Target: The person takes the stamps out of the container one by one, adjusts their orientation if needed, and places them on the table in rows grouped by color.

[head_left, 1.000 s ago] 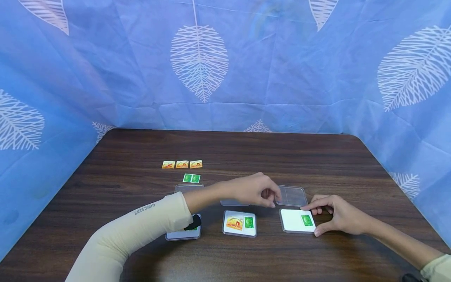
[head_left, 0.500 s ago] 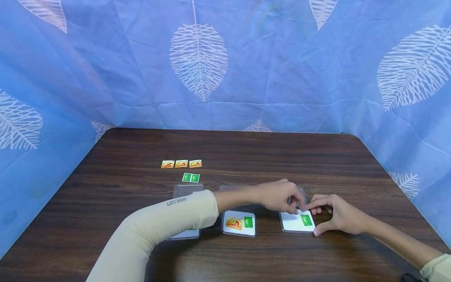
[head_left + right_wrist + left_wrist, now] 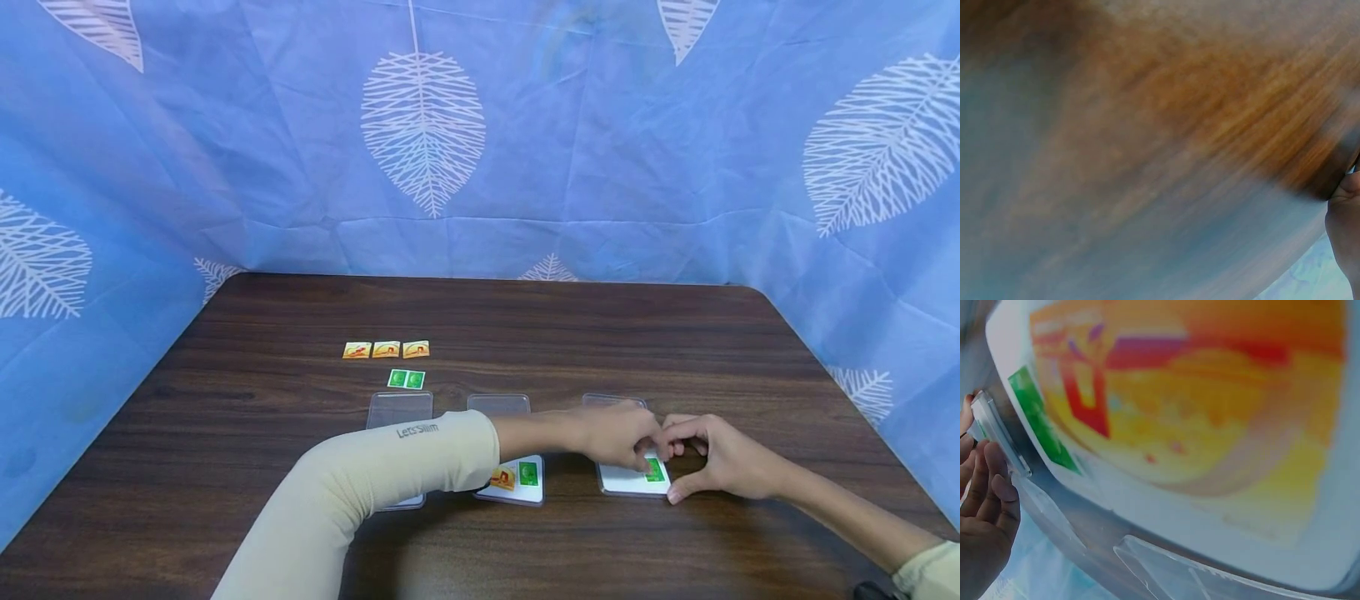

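My left hand [image 3: 618, 435] reaches over a shallow clear case [image 3: 609, 492] holding a white card [image 3: 622, 480]. Its fingertips are at the green stamp [image 3: 656, 473] on that card and partly cover it; whether they pinch or press the stamp I cannot tell. With thumb and index finger, my right hand [image 3: 716, 458] holds the case's right edge. In the left wrist view, the left hand [image 3: 985, 519] shows bent fingers beside the case [image 3: 1002, 437]. Only a bit of the right hand [image 3: 1344, 225] shows in the right wrist view, which is blurred.
Left of the hands, a second case [image 3: 512, 497] bears an orange and a green stamp. A third case [image 3: 408, 502] lies mostly under the left sleeve [image 3: 420, 458]. Clear lids [image 3: 401, 406] lie behind the cases. Farther back are three orange stamps [image 3: 386, 349] and two green ones [image 3: 406, 379].
My left hand has moved right, from above the lid to over the card and then onto its green stamp. The right hand has stayed at the case's edge.
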The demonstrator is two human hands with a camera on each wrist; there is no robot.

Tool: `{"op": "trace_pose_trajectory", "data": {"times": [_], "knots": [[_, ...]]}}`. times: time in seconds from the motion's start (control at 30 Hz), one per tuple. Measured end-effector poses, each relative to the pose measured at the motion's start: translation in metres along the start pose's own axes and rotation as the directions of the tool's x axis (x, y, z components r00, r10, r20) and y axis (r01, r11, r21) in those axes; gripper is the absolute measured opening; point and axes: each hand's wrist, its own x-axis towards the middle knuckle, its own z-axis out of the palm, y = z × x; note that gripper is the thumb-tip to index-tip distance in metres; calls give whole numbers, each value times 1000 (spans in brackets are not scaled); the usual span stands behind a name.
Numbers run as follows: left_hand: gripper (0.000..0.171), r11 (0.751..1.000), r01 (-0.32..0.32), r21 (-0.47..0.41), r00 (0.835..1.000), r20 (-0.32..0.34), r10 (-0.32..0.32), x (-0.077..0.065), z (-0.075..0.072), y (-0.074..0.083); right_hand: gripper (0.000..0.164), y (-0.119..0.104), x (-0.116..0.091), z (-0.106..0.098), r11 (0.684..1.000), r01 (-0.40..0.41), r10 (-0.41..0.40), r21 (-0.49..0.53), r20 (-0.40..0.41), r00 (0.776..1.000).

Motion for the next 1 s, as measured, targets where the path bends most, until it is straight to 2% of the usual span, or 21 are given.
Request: {"op": "trace_pose_trajectory", "data": {"times": [0.13, 0.43, 0.7, 1.0], "knots": [[32, 998, 56, 13, 998, 6, -56, 3, 2, 2, 37, 0, 0, 0, 1000, -3, 3, -7, -4, 1000], [21, 996, 84, 31, 996, -18, -83, 7, 5, 2, 38, 0, 0, 0, 999, -15, 15, -38, -15, 1000], [11, 996, 87, 10, 996, -24, -87, 9, 8, 2, 38, 1, 0, 1, 999, -18, 18, -40, -10, 1000], [21, 999, 44, -22, 997, -65, -46, 4, 8, 2, 36, 0, -1, 1, 999, -40, 40, -28, 2, 999]]}}
